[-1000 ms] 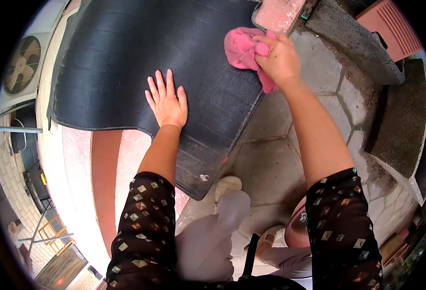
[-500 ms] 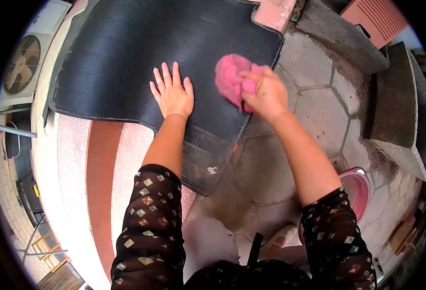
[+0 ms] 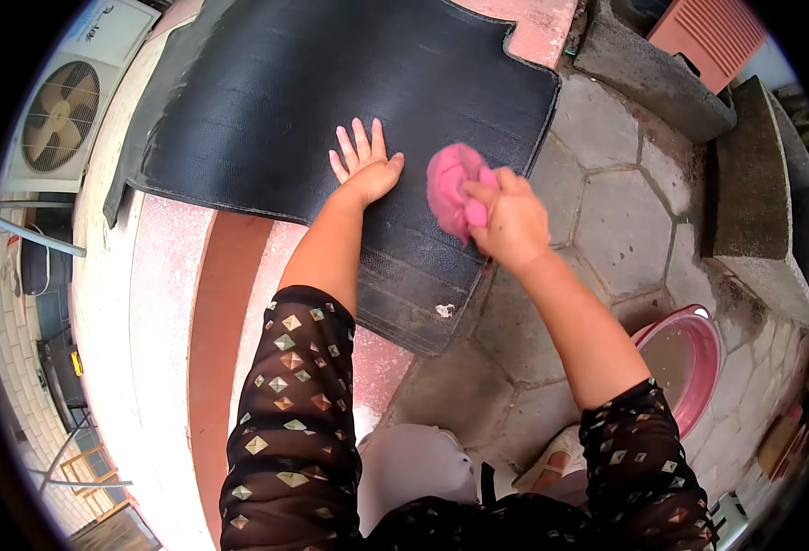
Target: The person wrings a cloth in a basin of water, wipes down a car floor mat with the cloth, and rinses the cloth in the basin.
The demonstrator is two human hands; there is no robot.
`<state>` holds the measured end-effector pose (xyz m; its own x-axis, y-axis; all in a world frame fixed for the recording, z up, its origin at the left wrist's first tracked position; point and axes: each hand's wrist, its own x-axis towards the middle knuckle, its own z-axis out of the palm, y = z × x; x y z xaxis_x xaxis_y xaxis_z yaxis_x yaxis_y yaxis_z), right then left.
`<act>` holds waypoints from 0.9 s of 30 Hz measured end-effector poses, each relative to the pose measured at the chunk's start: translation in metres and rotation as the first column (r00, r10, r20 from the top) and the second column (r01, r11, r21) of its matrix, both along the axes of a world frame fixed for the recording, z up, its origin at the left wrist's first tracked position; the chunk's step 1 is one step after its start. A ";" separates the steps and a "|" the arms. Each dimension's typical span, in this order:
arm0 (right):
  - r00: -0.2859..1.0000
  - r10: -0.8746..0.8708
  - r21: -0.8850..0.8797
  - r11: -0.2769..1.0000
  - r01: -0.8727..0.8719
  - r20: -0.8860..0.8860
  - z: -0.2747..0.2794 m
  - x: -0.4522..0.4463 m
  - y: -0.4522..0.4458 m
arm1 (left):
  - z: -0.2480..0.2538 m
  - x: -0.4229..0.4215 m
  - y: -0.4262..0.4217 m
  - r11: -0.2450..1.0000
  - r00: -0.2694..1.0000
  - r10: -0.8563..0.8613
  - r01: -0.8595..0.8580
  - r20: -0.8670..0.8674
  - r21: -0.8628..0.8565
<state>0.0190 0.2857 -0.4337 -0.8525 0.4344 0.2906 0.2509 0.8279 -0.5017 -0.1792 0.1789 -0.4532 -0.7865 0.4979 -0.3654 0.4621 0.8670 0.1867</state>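
The left hand (image 3: 369, 173) is lying spread on the black mat (image 3: 266, 110); over there the right hand (image 3: 516, 222) is clutching a pink cloth (image 3: 450, 188) at the mat. The mat is draping across a pink step (image 3: 386, 367).

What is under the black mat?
A pink surface and a reddish-brown band disappear beneath the near edge of the black mat. Paving shows past its right edge. What the mat covers cannot be seen.
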 end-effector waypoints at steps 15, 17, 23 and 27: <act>0.910 0.386 -0.167 0.918 -0.361 0.153 0.011 0.017 -0.057 | 0.001 -0.008 0.002 0.983 0.996 -0.058 0.069 0.070 -0.173; 0.748 0.613 -0.250 0.789 -0.561 0.256 0.023 0.047 -0.083 | 0.004 -0.006 0.004 0.976 0.996 -0.062 0.075 0.068 -0.205; 0.990 0.133 -0.164 0.979 -0.124 0.044 0.011 -0.014 -0.041 | 0.002 -0.013 0.004 0.962 0.992 -0.084 0.104 0.091 -0.251; 0.883 0.422 -0.233 0.898 -0.374 0.204 0.018 -0.012 -0.057 | 0.008 -0.011 0.004 0.970 0.991 -0.075 0.098 0.111 -0.221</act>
<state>0.0065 0.2284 -0.4154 -0.9977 0.0682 0.0007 0.0531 0.7838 -0.6187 -0.1900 0.1834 -0.4453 -0.6974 0.4581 -0.5511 0.5258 0.8496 0.0409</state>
